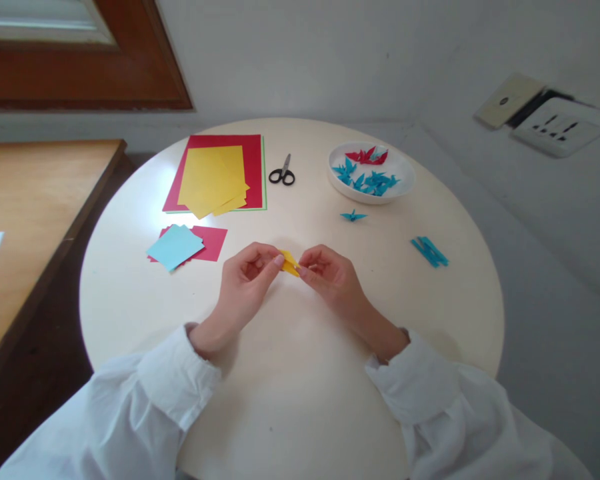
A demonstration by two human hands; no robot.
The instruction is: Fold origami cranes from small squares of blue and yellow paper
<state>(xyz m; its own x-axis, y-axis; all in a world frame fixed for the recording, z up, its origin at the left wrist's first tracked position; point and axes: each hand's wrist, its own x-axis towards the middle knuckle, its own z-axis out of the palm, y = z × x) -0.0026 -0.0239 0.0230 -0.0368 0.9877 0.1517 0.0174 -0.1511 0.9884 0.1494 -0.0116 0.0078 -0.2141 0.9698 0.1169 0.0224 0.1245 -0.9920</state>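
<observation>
Between my two hands, just above the middle of the round table, is a small piece of folded yellow paper [289, 262]. My left hand [247, 283] pinches its left end between thumb and fingers. The right end is pinched by my right hand [333, 277]. Fingertips cover both ends, so the full shape of the fold is partly hidden. Beyond my right hand a single blue paper crane [353, 216] rests on the table, wings spread.
A white dish [371, 198] holds blue and red paper cranes. Black-handled scissors [283, 175] lie beside yellow sheets [213, 175] on larger red sheets [255, 163]. Light blue squares [176, 245] overlap red paper [213, 243] at left. Blue folded strips [430, 251] lie at right.
</observation>
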